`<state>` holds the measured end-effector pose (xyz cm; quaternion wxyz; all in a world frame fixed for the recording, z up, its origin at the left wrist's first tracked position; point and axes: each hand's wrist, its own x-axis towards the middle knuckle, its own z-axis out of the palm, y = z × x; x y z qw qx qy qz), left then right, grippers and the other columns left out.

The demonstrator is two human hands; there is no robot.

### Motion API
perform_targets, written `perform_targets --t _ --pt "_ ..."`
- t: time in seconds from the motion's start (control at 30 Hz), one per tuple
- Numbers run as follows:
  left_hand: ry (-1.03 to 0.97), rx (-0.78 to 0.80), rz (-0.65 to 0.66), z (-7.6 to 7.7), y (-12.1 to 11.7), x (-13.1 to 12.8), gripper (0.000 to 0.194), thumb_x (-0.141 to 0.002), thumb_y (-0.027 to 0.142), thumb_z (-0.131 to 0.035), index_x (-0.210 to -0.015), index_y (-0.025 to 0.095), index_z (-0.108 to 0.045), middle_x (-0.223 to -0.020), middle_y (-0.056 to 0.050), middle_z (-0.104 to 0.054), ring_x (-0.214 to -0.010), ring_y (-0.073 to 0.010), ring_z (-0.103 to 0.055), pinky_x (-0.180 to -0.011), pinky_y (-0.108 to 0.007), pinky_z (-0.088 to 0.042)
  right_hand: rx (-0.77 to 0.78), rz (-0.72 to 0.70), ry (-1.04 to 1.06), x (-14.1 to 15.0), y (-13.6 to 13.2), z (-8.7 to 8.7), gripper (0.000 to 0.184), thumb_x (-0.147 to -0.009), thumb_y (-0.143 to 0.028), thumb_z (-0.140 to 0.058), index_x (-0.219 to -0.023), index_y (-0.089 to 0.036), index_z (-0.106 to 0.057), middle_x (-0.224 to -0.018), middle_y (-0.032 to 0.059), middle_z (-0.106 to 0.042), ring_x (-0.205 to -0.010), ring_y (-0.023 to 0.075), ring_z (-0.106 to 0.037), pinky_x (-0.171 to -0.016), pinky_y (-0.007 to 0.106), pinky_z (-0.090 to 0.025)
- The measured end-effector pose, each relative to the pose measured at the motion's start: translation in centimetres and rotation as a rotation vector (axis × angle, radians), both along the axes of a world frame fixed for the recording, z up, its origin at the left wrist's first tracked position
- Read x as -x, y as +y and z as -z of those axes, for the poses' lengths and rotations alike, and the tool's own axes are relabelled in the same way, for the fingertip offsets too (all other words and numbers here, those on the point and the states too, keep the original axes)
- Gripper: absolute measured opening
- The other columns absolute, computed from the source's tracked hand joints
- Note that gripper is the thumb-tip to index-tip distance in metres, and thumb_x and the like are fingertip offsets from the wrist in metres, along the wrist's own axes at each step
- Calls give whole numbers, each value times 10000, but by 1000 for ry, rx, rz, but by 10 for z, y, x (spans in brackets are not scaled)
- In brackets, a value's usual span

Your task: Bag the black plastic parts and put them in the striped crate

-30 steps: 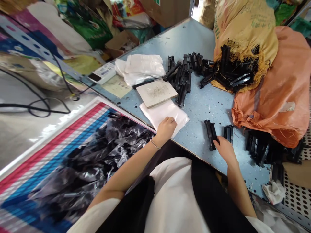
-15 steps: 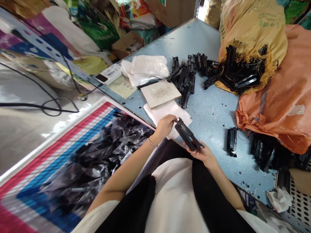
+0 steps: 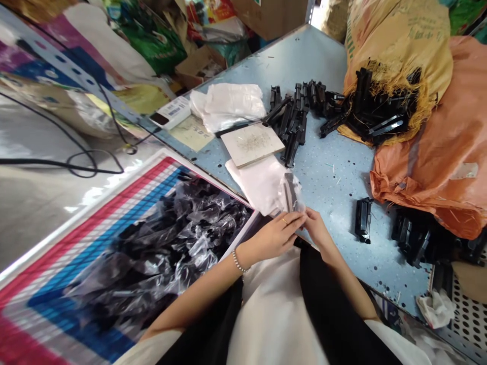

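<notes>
A black plastic part [image 3: 290,190] now sits inside a clear plastic bag [image 3: 281,191], just above a stack of white plastic bags [image 3: 251,185] at the table's front edge. My left hand [image 3: 279,234] is closed on the near end of this bag, fingers bent over it. Close beside it, my right hand [image 3: 315,225] pinches the bag's edge from the right. The fingertips of both hands nearly meet and partly cover the bag's mouth. A speckled flat block [image 3: 251,144] lies on the far part of the bag stack.
One loose black part [image 3: 364,219] lies right of my hands. More black parts [image 3: 292,121] are piled behind, by a yellow sack [image 3: 395,40] and an orange sack [image 3: 437,167]. At left, a striped-lined bin [image 3: 102,203] holds bagged black parts [image 3: 163,253].
My right hand picked the black part off the table and brought it left to my left hand. The part has gone into a clear bag, and both hands have come together at it.
</notes>
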<state>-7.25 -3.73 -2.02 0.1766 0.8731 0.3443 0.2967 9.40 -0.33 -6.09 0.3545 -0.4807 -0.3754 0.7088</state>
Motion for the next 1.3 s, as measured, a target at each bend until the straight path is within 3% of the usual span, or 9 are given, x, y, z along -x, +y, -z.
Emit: perform_targets --t 0.17,0.27,0.4,0.5,0.63,0.77,0.9,1.13,1.3 --pt "128 -12 -96 -13 -28 35 406 -967 158 -472 -1369 172 -526 -1284 -145 -630 -1216 -259 -610 -1050 -429 -531 -77 -279 -109 -28 -25 -35 375 -836 -417 -670 -1152 -217 -690 -1007 38 -722 -856 177 -657 -826 348 -542" --pt "279 133 -253 -7 -36 79 335 -977 229 -448 -1263 207 -620 -1231 -133 -663 -1130 -274 -659 -991 -434 -562 -239 -126 -492 -80 -25 -46 428 -889 -437 -604 -1263 -233 -641 -1135 84 -701 -941 207 -659 -860 385 -540" --pt "580 354 -533 19 -21 119 341 -927 210 -442 -1188 173 -658 -1287 -175 -631 -1020 -320 -699 -879 -476 -587 -453 99 -1253 -160 -8 -51 394 -969 -285 -419 -1273 -190 -650 -1203 160 -647 -1116 299 -611 -973 466 -484" --pt "540 329 -635 34 2 110 344 -942 209 -414 -1190 160 -648 -1272 -171 -633 -1065 -311 -678 -918 -458 -563 -544 -91 -1539 -191 10 -46 537 -914 -59 -326 -1345 -201 -614 -1400 175 -537 -1252 342 -525 -1039 495 -427" --pt "226 178 -549 40 39 56 285 -980 256 -433 -1086 150 -675 -1088 -153 -667 -1073 -278 -637 -990 -432 -517 -666 -366 -1635 -194 32 -42 556 -871 20 -362 -1281 -221 -649 -1570 125 -381 -1413 380 -341 -1056 578 -393" --pt "211 209 -563 46 75 22 162 -921 215 -544 -961 137 -681 -1069 -179 -646 -1044 -308 -610 -922 -462 -517 -669 -524 -1554 -191 42 -48 404 -884 -66 -473 -1189 -228 -683 -1431 115 -533 -1304 356 -446 -1042 577 -401" --pt "67 440 -540 49 99 32 118 -885 230 -578 -807 172 -645 -888 -81 -669 -861 -220 -639 -805 -347 -520 -597 -511 -1359 -181 33 -45 266 -897 -254 -561 -1111 -209 -712 -1089 116 -655 -1034 281 -586 -963 442 -462" --pt "-386 802 -577 51 114 50 138 -769 244 -641 -780 204 -510 -650 22 -611 -622 -151 -590 -632 -281 -486 -81 -186 -400 -103 4 -10 384 -810 -528 -630 -897 -162 -708 -670 2 -589 -568 129 -497 -545 262 -421" --pt "-429 758 -580 50 116 53 147 -789 184 -586 -828 215 -447 -732 14 -624 -685 -155 -616 -682 -301 -516 147 -177 20 -46 -1 -3 329 -727 -493 -737 -768 -170 -696 -603 -3 -589 -457 77 -361 -428 214 -284"
